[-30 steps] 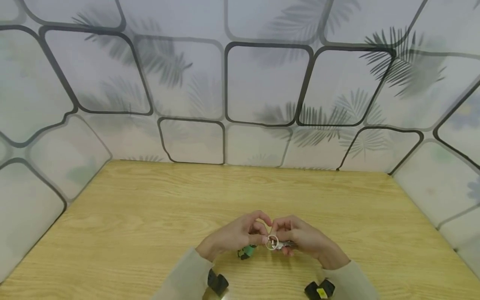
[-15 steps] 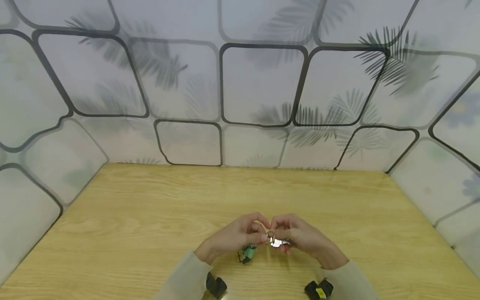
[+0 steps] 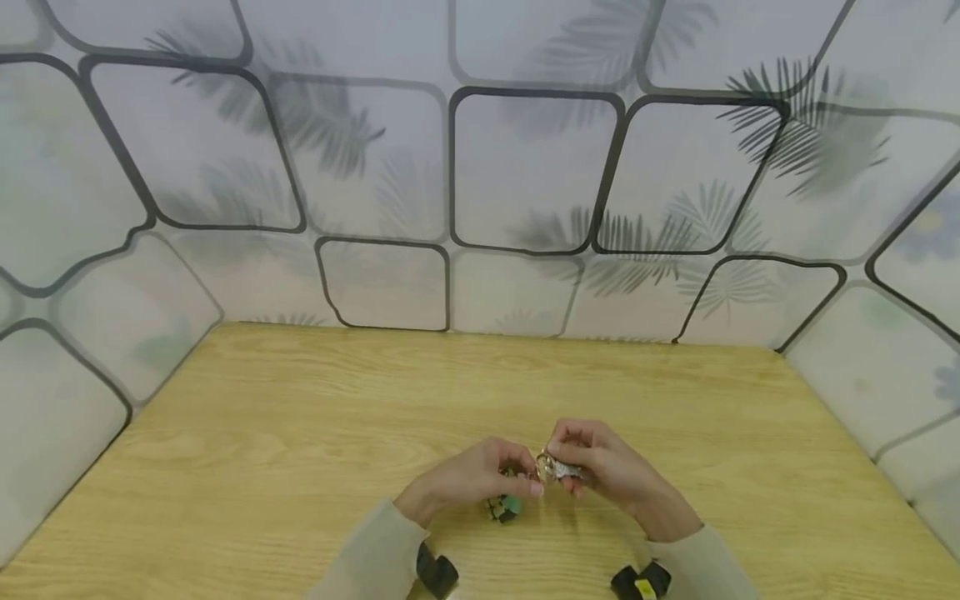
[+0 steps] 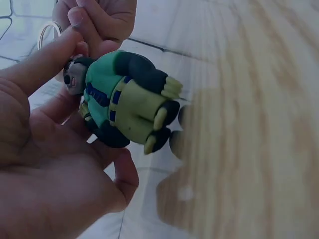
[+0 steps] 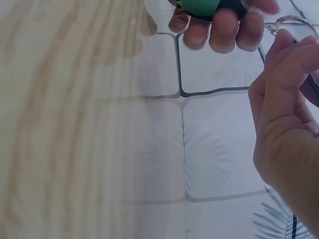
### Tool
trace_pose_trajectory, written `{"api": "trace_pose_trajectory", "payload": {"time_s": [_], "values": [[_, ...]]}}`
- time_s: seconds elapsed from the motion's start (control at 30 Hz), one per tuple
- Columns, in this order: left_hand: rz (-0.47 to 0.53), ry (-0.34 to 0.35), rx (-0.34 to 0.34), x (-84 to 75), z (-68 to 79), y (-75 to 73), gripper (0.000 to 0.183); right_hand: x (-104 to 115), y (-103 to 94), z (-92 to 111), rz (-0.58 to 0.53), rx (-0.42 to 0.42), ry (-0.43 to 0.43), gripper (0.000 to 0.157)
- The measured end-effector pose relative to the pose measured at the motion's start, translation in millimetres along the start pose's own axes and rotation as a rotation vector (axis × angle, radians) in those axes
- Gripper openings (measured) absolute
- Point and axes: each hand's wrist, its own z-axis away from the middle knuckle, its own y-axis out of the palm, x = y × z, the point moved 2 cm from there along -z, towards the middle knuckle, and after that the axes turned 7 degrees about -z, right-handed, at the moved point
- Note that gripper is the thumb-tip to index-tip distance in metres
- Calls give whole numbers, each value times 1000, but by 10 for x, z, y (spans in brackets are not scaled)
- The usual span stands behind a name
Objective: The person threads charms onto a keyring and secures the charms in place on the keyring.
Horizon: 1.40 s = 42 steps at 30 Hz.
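Note:
A figurine keychain (image 3: 504, 507) with a green top and yellowish trousers hangs at my left hand (image 3: 474, 477). In the left wrist view the figurine (image 4: 132, 104) lies across the fingers, its head pinched beneath the thumb. A metal key ring (image 3: 544, 467) joins it to silver keys (image 3: 567, 472) on the right. My right hand (image 3: 611, 471) pinches the ring and keys between thumb and curled forefinger. From the right wrist, the ring (image 5: 295, 19) stands up beyond the right fingertips, while left fingers wrap under the figurine (image 5: 199, 7). The right fingers partly hide the keys.
Both hands are above a wood-grain table (image 3: 337, 400). Patterned panels (image 3: 525, 167) with dark outlines and leaf prints rise behind it and on both sides. Black wrist devices (image 3: 437, 573) show below the sleeves.
The hands have drawn slightly apart, the right moving up and right with the ring and keys. The left fingers have shifted lower, and the figurine has turned and moved slightly right.

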Motion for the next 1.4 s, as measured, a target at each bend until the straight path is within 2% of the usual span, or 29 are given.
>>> {"api": "trace_pose_trajectory", "payload": {"time_s": [0.37, 0.63, 0.83, 0.93, 1.1, 1.33, 1.4], "values": [[33, 18, -55, 27, 5, -60, 26, 36, -21, 1, -4, -29, 17, 22], [27, -12, -77, -20, -6, -16, 29, 29, -61, 23, -14, -35, 12, 22], [-90, 10, -93, -82, 19, -25, 26, 27, -61, 27, 15, 31, 46, 24], [-157, 26, -80, -101, 11, -15, 26, 28, -51, 28, 35, 56, 76, 23], [-212, 38, -56, -142, 16, 14, 23, 38, -17, 32, 66, 59, 124, 18], [-279, 23, -36, -166, 13, 43, 23, -6, 7, 24, 149, 90, 127, 30], [-276, 25, -34, -165, 3, 47, 23, -16, 9, 21, 178, 66, 133, 28]]}}
